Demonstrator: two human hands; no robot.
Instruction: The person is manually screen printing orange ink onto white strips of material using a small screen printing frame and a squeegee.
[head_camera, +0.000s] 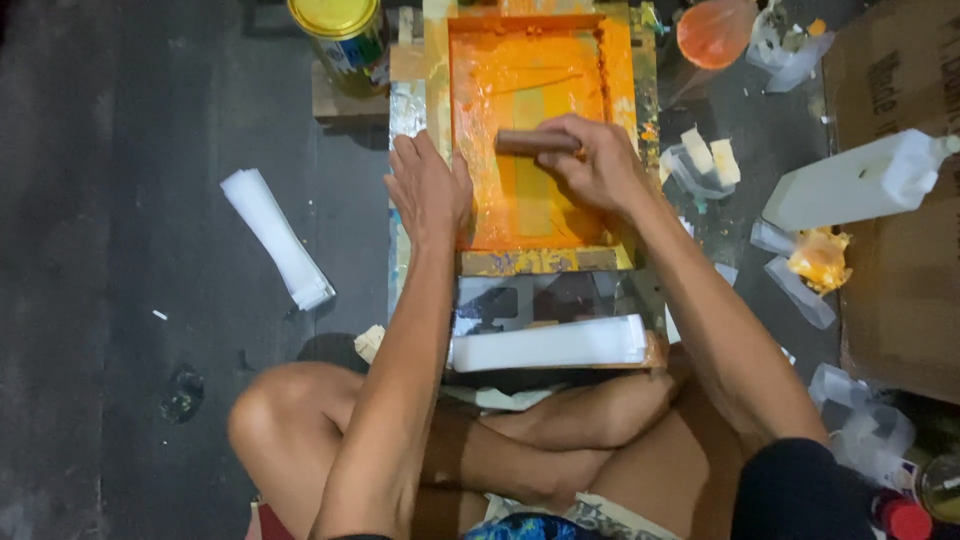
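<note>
on the floor at the top edge, left of the orange frame, stands a round tin with a yellow lid and a green, blue and white label. along the right edge lies a brown cardboard box, a white rectangular jug lying tipped against it. clear plastic bags lie crumpled on the floor beside them.

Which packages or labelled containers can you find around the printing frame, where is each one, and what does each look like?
Tin can: top left of the frame, round, yellow lid, multicoloured label.
White plastic bottle: lying at right, rectangular, white.
Cardboard box: right edge, brown, printed lettering.
Small jar: bottom right corner, red cap.
</note>
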